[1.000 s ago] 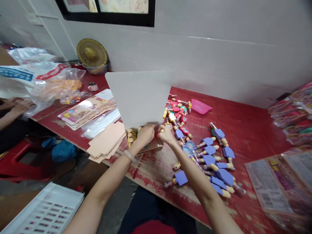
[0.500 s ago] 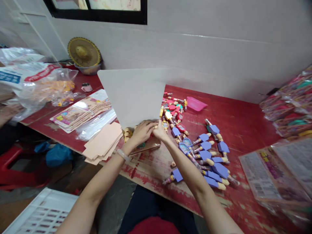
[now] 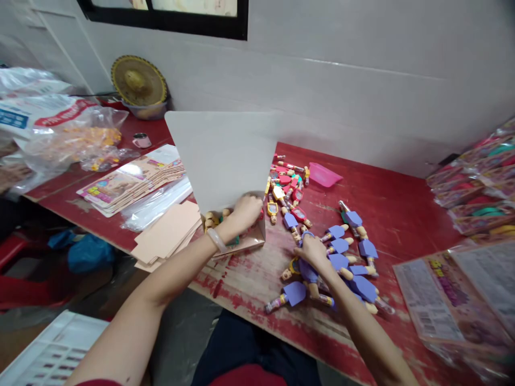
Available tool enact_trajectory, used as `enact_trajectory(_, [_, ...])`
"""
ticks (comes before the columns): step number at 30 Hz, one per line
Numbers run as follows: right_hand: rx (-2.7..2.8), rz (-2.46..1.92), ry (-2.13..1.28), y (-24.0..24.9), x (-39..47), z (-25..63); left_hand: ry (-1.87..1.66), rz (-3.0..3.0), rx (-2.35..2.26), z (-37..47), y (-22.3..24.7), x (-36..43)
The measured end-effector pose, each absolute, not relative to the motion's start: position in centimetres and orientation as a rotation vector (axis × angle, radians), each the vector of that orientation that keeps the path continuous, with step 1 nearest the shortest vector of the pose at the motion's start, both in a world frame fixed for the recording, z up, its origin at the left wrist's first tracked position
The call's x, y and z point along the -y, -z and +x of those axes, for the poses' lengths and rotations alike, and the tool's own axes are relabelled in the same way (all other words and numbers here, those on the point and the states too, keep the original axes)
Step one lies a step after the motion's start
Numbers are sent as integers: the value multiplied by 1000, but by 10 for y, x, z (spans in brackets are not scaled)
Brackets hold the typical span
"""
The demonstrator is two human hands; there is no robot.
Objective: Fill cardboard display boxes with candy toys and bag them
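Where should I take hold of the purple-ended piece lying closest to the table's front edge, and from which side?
Probably by its slim tube, coming from the front left: it lies flat with the tube pointing left, away from the other purple pieces, while its broad purple end faces them.
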State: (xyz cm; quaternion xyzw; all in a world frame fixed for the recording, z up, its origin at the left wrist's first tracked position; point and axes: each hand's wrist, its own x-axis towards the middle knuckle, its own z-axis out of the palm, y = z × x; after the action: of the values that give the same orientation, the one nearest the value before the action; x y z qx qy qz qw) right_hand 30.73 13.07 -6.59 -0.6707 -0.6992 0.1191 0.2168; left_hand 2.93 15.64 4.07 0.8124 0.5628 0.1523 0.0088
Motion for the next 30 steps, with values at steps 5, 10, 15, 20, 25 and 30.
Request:
enact_trajectory(5, [1663, -1635, -320, 23, -125, 258, -342, 2537, -1707, 29, -52, -148])
enact_trajectory(10, [1676, -1290, -374, 30, -108, 182, -196, 2500, -1742, 30, -64, -134])
enact_trajectory(15, [1763, -1161, -371, 67, -99, 153, -201, 2479, -1781, 32, -64, -123])
enact_trajectory(20, [1703, -1160, -288, 83, -92, 154, -221, 2475, -1801, 30, -65, -132])
enact_trajectory(25, [1964, -1140, -102, 85, -83, 139, -222, 2462, -1857, 31, -65, -137])
enact_trajectory(30, [2072, -1390, -77, 87, -99, 120, -141, 2445, -1808, 37, -60, -145])
